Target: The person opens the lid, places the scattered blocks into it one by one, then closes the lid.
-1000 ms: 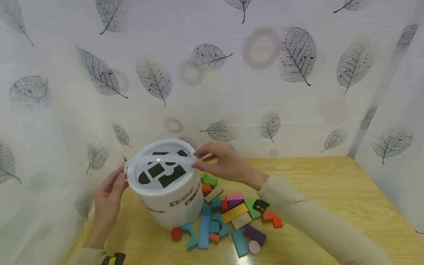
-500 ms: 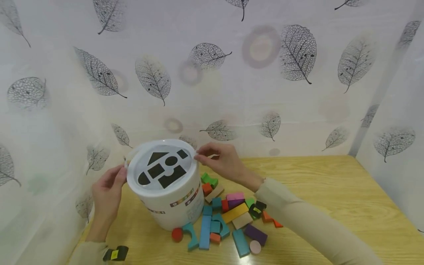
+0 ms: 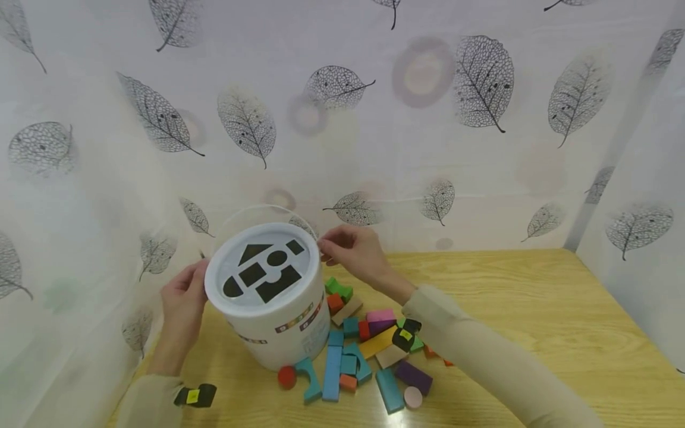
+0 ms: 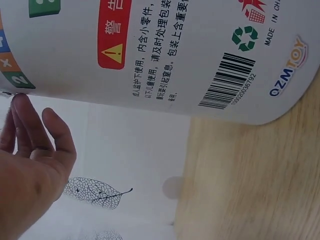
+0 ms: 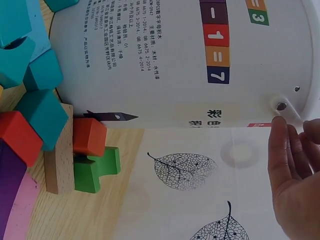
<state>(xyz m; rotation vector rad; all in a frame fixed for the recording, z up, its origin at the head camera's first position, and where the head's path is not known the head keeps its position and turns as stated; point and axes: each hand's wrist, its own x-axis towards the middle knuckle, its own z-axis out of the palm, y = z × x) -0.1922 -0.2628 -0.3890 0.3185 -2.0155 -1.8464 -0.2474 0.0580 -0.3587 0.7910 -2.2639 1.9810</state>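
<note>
A white toy bucket [image 3: 278,324] stands tilted on the wooden table [image 3: 535,309]. Its lid [image 3: 262,273] has black shape cut-outs. The thin handle [image 3: 257,209] arcs behind the rim. My left hand [image 3: 184,300] rests flat against the bucket's left side, with its fingertips [image 4: 17,107] touching the wall of the bucket [image 4: 165,45]. At the right rim, my right hand [image 3: 326,248] pinches the handle's end. In the right wrist view its fingers [image 5: 282,150] lie by the handle rivet [image 5: 281,106]. Coloured wooden blocks [image 3: 369,348] lie scattered in front of the bucket.
A leaf-printed white curtain [image 3: 428,119] closes off the back and both sides of the table. A green block [image 5: 95,167], an orange block [image 5: 89,136] and teal blocks [image 5: 35,65] sit right against the bucket's base. Bare wood stretches to the right of the pile.
The handle has swung from across the lid to behind the bucket, and my right hand moved back with it. My left hand stays on the bucket's side.
</note>
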